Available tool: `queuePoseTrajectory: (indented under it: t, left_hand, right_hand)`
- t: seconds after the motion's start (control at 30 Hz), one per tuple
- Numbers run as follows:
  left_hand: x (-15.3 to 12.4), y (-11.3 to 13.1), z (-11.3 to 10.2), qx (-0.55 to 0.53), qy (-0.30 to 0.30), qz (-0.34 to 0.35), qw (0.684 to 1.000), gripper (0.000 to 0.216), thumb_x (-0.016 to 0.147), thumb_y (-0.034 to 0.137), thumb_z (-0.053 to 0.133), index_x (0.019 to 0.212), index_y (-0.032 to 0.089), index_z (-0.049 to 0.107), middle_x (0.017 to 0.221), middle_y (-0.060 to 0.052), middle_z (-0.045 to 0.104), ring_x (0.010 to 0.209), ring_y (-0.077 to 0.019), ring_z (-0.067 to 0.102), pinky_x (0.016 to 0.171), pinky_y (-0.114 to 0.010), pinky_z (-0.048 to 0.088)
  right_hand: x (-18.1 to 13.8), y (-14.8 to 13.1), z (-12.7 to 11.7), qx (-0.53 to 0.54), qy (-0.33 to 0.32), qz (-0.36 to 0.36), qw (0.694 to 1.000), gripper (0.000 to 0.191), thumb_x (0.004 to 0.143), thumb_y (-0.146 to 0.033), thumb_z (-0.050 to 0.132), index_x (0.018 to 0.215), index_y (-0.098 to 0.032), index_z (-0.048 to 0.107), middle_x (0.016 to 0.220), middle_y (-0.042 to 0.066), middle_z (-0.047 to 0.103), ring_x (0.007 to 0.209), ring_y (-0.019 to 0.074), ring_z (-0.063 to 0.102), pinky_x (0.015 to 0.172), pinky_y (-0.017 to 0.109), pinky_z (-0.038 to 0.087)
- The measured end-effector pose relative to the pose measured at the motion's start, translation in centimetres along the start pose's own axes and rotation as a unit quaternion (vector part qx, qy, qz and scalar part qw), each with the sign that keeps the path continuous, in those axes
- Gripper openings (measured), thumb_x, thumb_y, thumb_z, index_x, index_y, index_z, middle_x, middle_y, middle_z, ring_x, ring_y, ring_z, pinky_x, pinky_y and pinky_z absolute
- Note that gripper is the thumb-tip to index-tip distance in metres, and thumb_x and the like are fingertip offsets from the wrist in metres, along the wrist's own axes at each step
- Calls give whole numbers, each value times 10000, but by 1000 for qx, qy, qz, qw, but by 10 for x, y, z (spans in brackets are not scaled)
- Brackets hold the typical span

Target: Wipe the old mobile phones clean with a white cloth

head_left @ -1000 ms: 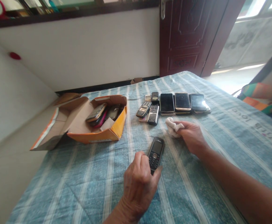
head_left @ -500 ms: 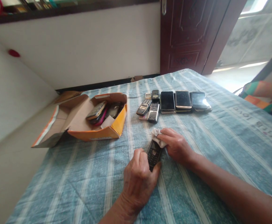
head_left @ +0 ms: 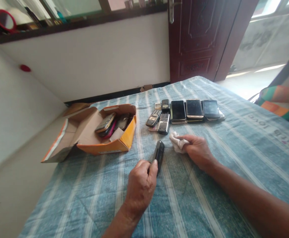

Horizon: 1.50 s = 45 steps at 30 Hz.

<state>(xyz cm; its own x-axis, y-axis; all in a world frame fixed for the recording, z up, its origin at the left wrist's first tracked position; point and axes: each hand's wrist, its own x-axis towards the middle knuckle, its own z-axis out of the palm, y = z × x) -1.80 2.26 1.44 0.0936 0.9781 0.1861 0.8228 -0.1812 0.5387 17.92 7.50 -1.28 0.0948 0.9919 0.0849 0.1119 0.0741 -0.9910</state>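
My left hand (head_left: 140, 185) grips a small black keypad phone (head_left: 158, 154) by its lower end, turned so its edge faces me. My right hand (head_left: 199, 151) rests on the striped cloth a little to the right, fingers closed on a crumpled white wipe (head_left: 176, 142). The wipe lies beside the phone, not touching it. Just beyond my hands lies a row of phones (head_left: 184, 110): small keypad ones at the left, three flat touchscreen ones at the right.
An open orange cardboard box (head_left: 104, 147) holding several more phones stands at the left on the blue striped tablecloth (head_left: 233, 155). The table's left edge drops to a pale floor. A dark wooden door (head_left: 204, 36) and a white wall are behind.
The right hand with the wipe went onto the phone's face, then drew back to the right. The left hand has turned the phone from face-up onto its edge.
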Motion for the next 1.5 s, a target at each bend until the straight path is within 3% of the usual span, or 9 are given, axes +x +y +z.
queuePoseTrajectory:
  t: [0.27, 0.5, 0.67, 0.8, 0.93, 1.03, 1.17, 1.37, 1.5]
  left_hand:
    - [1, -6, 2, 23, 24, -15, 999, 336, 893, 354, 441, 605, 191, 501, 645, -15, 541, 592, -149, 539, 591, -273, 421]
    - [-1, -2, 1, -8, 22, -28, 999, 154, 792, 309, 586, 842, 164, 601, 863, -55, 602, 782, -207, 611, 716, -347, 515]
    - [-2, -2, 4, -5, 32, -28, 999, 345, 660, 230, 694, 978, 154, 584, 943, -69, 607, 887, -240, 620, 783, -390, 536]
    - [-2, -6, 7, 6, 58, -3, 998, 405, 649, 173, 656, 1045, 168, 568, 936, -63, 626, 896, -242, 629, 806, -399, 532]
    - [2, -9, 5, -79, 69, -60, 993, 387, 690, 251, 645, 1062, 161, 586, 935, -69, 664, 872, -237, 661, 801, -377, 530]
    - [7, -11, 1, -213, 66, -142, 965, 451, 710, 344, 653, 1103, 133, 586, 908, -71, 688, 809, -219, 679, 746, -338, 533]
    - [10, -11, -4, -368, 82, -205, 903, 534, 730, 424, 644, 1151, 103, 571, 872, -71, 691, 639, -152, 630, 528, -245, 471]
    - [8, 6, -27, -449, 151, -146, 869, 490, 730, 383, 674, 1129, 112, 586, 836, -48, 672, 617, -111, 576, 512, -205, 425]
    - [6, 25, -54, -492, 184, -122, 842, 459, 699, 328, 687, 1091, 107, 601, 795, -37, 667, 582, -100, 545, 492, -203, 397]
  right_hand:
    - [1, 3, 0, 42, 7, 22, 999, 217, 678, -240, 658, 858, -236, 779, 839, 8, 753, 785, 187, 654, 738, 321, 479]
    - [4, -1, -5, 56, 48, 38, 997, 230, 652, -315, 697, 839, -213, 783, 847, 31, 753, 786, 211, 655, 731, 333, 489]
    - [7, 2, -10, 45, 61, 33, 997, 269, 682, -353, 688, 889, -205, 777, 839, 30, 748, 775, 211, 650, 723, 335, 485]
    - [8, 5, -15, -46, 73, -34, 996, 226, 724, -300, 647, 899, -231, 772, 865, 21, 747, 815, 220, 656, 764, 349, 494]
    - [7, 13, -18, -158, 57, -154, 974, 297, 744, -163, 529, 914, -244, 759, 927, 29, 730, 863, 212, 656, 785, 332, 494]
    - [3, 19, -12, -233, 10, -208, 950, 331, 774, -120, 482, 935, -240, 745, 935, 48, 712, 862, 205, 646, 772, 324, 493]
    - [-10, 22, 9, -301, -45, -259, 916, 340, 810, -73, 453, 944, -234, 720, 947, 64, 679, 886, 208, 612, 779, 327, 487]
    - [-25, 18, 28, -372, -114, -331, 860, 321, 843, -15, 399, 833, -199, 661, 831, 79, 615, 845, 223, 541, 741, 333, 488]
    - [-34, 11, 52, -427, -80, -311, 845, 285, 850, -30, 432, 745, -203, 632, 797, 86, 611, 802, 235, 536, 693, 334, 480]
